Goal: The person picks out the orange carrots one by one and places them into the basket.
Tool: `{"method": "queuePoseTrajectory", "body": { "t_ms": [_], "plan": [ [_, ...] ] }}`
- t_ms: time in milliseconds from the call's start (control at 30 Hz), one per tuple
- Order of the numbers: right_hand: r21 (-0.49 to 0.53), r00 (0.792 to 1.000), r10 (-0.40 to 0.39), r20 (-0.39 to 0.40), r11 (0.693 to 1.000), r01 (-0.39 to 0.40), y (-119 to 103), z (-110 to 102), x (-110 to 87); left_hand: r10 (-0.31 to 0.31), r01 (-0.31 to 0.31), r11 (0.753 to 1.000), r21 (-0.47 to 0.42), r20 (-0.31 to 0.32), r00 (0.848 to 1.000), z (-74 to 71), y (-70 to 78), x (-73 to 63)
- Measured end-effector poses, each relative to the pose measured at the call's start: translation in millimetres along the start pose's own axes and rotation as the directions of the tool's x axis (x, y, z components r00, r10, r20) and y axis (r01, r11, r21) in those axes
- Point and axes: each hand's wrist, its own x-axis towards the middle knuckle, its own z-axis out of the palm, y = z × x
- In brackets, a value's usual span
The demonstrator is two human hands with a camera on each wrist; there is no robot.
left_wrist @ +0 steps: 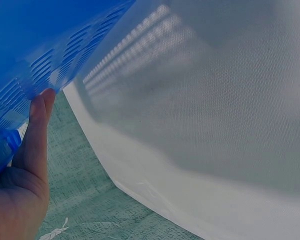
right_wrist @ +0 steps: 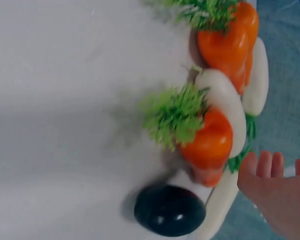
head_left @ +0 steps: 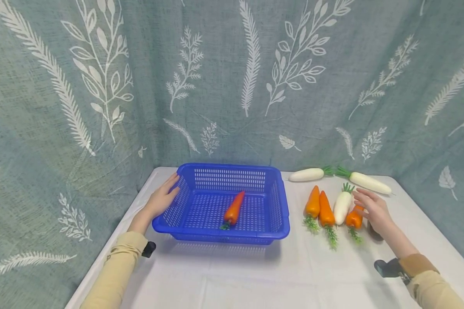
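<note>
A blue plastic basket [head_left: 220, 234] stands on the table with one carrot [head_left: 233, 209] lying in it. Against its left side is my left hand [head_left: 161, 198], the fingers fairly straight; in the left wrist view these fingers [left_wrist: 37, 135] touch the slotted outer wall [left_wrist: 45, 65]. My right hand [head_left: 375, 210] hovers over the right-hand carrot [head_left: 354, 219], fingers loosely extended, holding nothing. In the right wrist view that hand [right_wrist: 275, 192] is apart from the vegetables. A dark, glossy eggplant-like vegetable [right_wrist: 170, 210] lies there, mostly hidden under my hand in the head view.
Two more carrots [head_left: 312, 204] [head_left: 326, 210] and a white radish [head_left: 343, 206] lie left of my right hand. Two white radishes [head_left: 307, 174] [head_left: 370, 183] lie along the back edge. A patterned curtain [head_left: 224, 86] hangs behind the white-covered table [head_left: 224, 279].
</note>
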Motion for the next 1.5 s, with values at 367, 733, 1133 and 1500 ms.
{"method": "queuePoseTrajectory", "body": {
  "t_ms": [367, 733, 1133, 1500],
  "plan": [
    [-0.033, 0.974, 0.153, -0.168, 0.987, -0.160, 19, -15, 16.0, -0.006, 0.006, 1.000, 0.001, 0.001, 1.000, -1.7, 1.3, -2.4],
    [-0.078, 0.974, 0.177, -0.142, 0.979, -0.189, 32, -13, 25.2, -0.001, 0.002, 1.000, 0.009, -0.005, 1.000, -2.0, 1.8, -0.8],
    [-0.268, 0.977, 0.121, -0.177, 0.949, -0.167, 21, 11, -3.2, -0.005, 0.005, 1.000, 0.001, -0.006, 1.000, -1.0, 4.0, -3.8],
    [-0.392, 0.968, 0.133, -0.215, 0.896, -0.210, 26, 26, -1.1, -0.016, 0.016, 1.000, 0.004, -0.003, 1.000, -1.7, 1.8, -2.0]
  ]
}}
